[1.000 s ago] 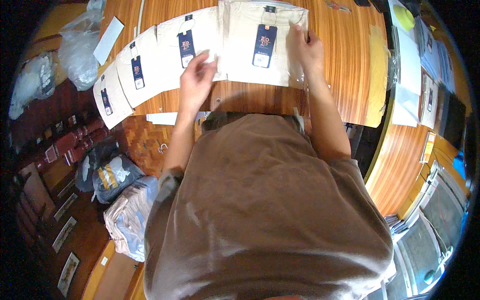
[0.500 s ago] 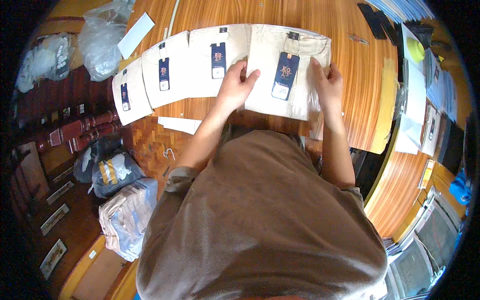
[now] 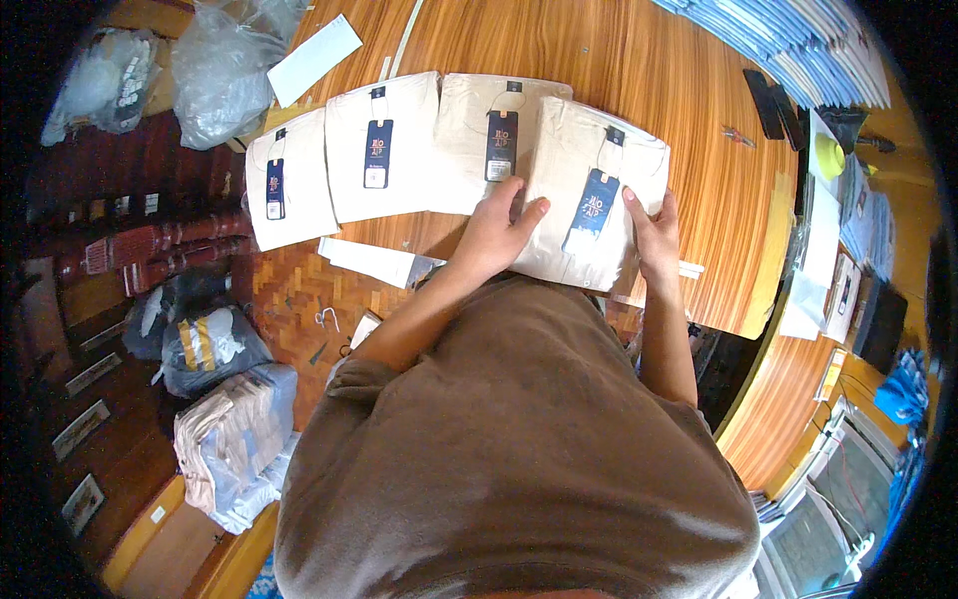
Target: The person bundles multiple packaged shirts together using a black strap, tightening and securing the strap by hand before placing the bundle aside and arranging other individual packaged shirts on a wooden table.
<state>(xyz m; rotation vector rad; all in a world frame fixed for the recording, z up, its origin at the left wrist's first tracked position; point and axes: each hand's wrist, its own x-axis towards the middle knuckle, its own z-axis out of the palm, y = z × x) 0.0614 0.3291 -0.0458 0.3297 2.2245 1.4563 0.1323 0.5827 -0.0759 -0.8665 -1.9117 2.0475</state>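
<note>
Both my hands grip a folded cream garment (image 3: pixel 569 185) in clear plastic, with a navy hang tag on a loop. My left hand (image 3: pixel 499 232) holds its left side, thumb on top. On the opposite edge, my right hand (image 3: pixel 655 238) has its thumb over the front and its fingers mostly behind. The package is slightly tilted, its near edge by my shirt. To its left, three similar tagged garments lie in a fanned row: one beside it (image 3: pixel 464 150), a middle one (image 3: pixel 399 140) and an outer one (image 3: pixel 299 190). The held package overlaps its neighbour's right edge.
Stacked blue-and-white packages (image 3: pixel 788 40) occupy the table's far right, near black strips (image 3: pixel 773 105) and small snips (image 3: pixel 738 137). A white sheet (image 3: pixel 314 60) and clear plastic bags (image 3: pixel 225 80) lie at far left. Bagged garments (image 3: pixel 239 429) sit lower left.
The held garment has come nearer my body and tilts more, with both hands still on it. The whole view has shifted a little. The row of three garments keeps its arrangement.
</note>
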